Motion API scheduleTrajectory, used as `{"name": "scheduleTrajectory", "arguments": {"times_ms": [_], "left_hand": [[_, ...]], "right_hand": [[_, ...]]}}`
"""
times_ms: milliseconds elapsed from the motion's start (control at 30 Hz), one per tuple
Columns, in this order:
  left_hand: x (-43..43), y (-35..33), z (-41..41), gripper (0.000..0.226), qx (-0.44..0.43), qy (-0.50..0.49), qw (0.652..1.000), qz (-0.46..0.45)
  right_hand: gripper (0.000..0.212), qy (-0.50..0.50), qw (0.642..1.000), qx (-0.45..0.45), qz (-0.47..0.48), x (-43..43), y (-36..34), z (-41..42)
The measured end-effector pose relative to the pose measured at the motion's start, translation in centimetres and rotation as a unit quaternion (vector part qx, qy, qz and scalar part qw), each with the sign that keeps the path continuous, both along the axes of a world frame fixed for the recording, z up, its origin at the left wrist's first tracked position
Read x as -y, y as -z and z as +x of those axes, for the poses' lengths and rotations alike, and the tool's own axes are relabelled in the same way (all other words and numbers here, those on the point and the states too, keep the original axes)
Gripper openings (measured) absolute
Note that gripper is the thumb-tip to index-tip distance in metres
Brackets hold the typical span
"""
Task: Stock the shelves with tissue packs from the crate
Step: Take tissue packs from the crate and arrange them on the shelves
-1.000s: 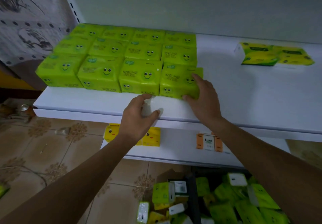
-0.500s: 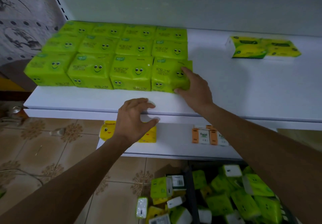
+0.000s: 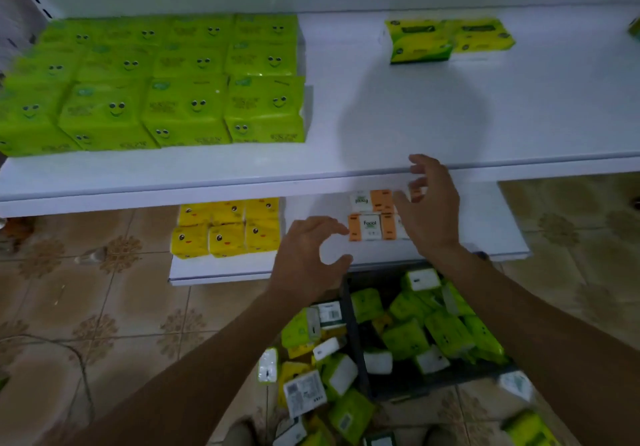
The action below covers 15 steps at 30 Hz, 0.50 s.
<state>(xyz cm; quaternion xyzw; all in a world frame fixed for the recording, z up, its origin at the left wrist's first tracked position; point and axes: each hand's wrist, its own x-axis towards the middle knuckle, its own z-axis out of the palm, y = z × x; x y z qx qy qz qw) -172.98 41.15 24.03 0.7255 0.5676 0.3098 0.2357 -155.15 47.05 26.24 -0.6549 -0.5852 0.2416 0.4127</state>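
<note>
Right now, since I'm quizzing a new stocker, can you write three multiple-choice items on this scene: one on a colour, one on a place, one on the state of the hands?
1. What colour is the block of smiley-faced plastic tissue packs on the white upper shelf? A lime green; B orange; C blue.
2. Where do the small orange-and-white tissue packs lie? A on the upper shelf; B on the white lower shelf, right of the yellow duck-faced packs; C atop the smiley-faced block.
3. What do the hands hold? A the left hand and right hand both hold nothing; B the left hand grips a pack; C the right hand grips a pack.
Key: 1A, the block is plainly lime green; 2B, they sit beside the yellow packs below; 3A, both hands are empty.
</note>
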Motion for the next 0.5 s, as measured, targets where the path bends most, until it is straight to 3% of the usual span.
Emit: {"name": "scheduleTrajectory", "arguments": {"times_ms": [167,400,500], "left_hand": [[3.1,4.1,6.2,0.035,0.037,0.023,0.996,-0.081],[6.2,13.6,12.2,0.033,0.076,0.005,0.98,-0.186],[8.1,19.4,13.8,0.036,0.087,-0.022,0.953,-0.289]], "right_hand": [[0.051,0.055,0.993,0.003,-0.101,5.3,4.2,7.8],[0.059,-0.001,0.954,0.032,-0.298,10.9,15.9,15.8],[0.059,-0.004,0.936,0.029,-0.35,13.2,22.2,16.8]]}}
